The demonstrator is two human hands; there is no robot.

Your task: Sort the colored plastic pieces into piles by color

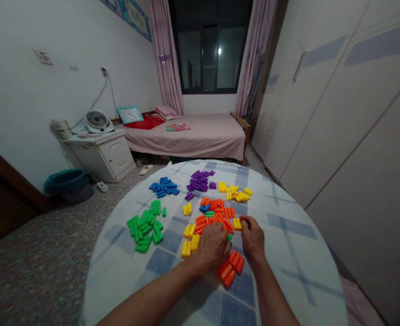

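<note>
My left hand (214, 244) is over the near side of a mixed pile of orange plastic blocks (220, 221), its fingers curled and mostly hidden. At its thumb side a small green block (229, 237) sticks out. My right hand (253, 237) is at the pile's right, with thumb and forefinger closed at the edge of a yellow block (237, 224). Nearer to me lie several larger orange blocks (230, 269). Yellow blocks (190, 239) rest left of my left hand. Within the orange pile show a blue block (204, 208) and another green piece (209, 214).
On the round table's checked cloth (284, 271) are separate heaps of green blocks (145, 228), blue blocks (164, 186), purple blocks (199, 181) and yellow blocks (237, 194). Beyond stand a bed (200, 138) and a white cabinet (113, 156); a wardrobe (339, 122) is at right.
</note>
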